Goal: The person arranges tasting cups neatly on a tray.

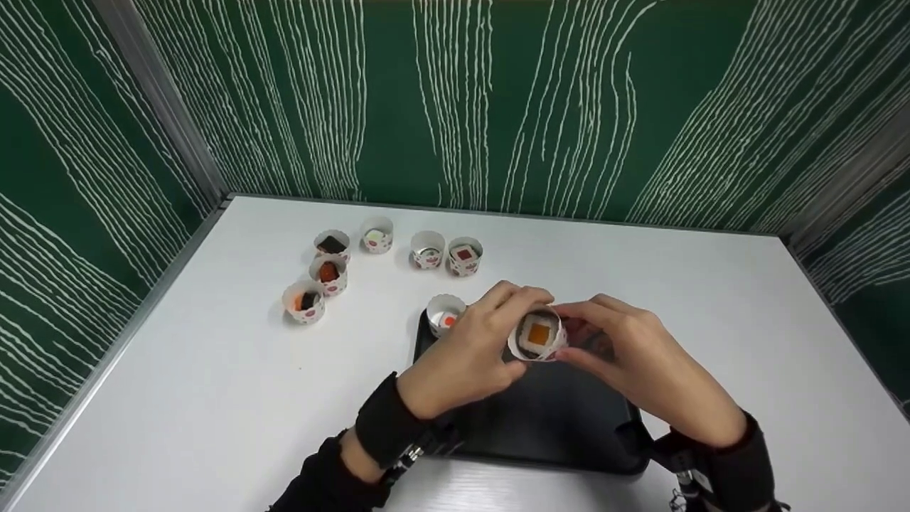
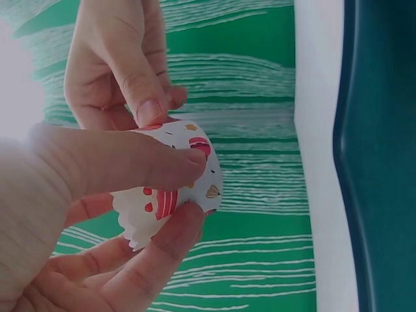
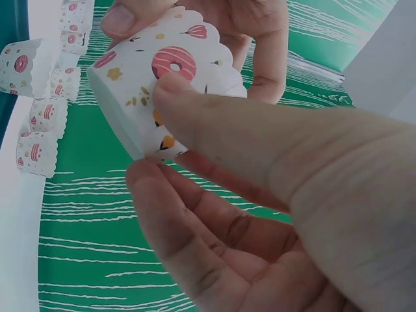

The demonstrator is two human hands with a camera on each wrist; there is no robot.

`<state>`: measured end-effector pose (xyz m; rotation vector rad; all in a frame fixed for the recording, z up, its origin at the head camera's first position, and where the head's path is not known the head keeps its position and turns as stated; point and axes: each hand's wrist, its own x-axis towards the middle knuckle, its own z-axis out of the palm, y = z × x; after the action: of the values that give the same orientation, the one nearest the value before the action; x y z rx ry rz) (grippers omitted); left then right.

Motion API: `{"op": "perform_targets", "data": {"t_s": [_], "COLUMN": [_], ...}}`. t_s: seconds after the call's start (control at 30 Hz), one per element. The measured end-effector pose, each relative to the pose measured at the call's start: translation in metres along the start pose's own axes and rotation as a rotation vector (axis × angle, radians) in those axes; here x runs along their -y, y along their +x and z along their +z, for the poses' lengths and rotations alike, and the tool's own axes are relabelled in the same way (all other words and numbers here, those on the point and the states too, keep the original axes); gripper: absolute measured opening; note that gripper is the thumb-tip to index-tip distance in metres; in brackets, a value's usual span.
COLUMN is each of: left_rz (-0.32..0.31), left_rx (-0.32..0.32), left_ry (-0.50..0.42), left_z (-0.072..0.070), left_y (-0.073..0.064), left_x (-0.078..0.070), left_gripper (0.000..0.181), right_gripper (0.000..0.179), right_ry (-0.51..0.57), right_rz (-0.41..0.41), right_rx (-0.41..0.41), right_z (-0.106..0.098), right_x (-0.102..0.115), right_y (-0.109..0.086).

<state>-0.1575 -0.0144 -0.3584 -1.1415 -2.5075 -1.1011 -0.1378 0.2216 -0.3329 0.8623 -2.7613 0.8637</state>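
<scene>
White table under everything, black tray on its near side, and I've got a cup up in the air over the tray's far half. Left hand pinches its left wall between thumb and fingers, right hand does the same on the right. Imo go easy: thin paper probably buckles if you squeeze, so light, even pressure and no sudden tipping. Mouth points up and back near me, base down and far, so the cup's axis slants that way; it's too squat to call long. The sushi inside shows its orange-centred end toward me; its length is hidden.
</scene>
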Motion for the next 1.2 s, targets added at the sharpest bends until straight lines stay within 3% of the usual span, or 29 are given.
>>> {"op": "perform_targets", "data": {"t_s": [0.27, 0.5, 0.83, 1.2], "left_rz": [-0.052, -0.013, -0.011, 0.013], "left_rx": [-0.041, -0.059, -0.093, -0.089], "left_ry": [-0.009, 0.011, -0.016, -0.04], "left_z": [-0.0015, -0.0026, -0.0035, -0.0033], "left_y": [-0.002, -0.0017, 0.0006, 0.0004], "left_x": [-0.0015, -0.0038, -0.0037, -0.0024], "left_gripper": [0.074, 0.073, 0.072, 0.066], "right_gripper": [0.041, 0.044, 0.05, 0.051], "right_ry": [0.033, 0.043, 0.095, 0.114], "right_rz": [0.003, -0.009, 0.02, 0.016], "right_rx": [0.003, -0.023, -0.022, -0.025], "right_z": [0.0009, -0.0001, -0.0035, -0.0027], "right_x": [0.0012, 0.0038, 0.005, 0.0021], "right_y": [0.0006, -0.0014, -0.0009, -0.0014]}}
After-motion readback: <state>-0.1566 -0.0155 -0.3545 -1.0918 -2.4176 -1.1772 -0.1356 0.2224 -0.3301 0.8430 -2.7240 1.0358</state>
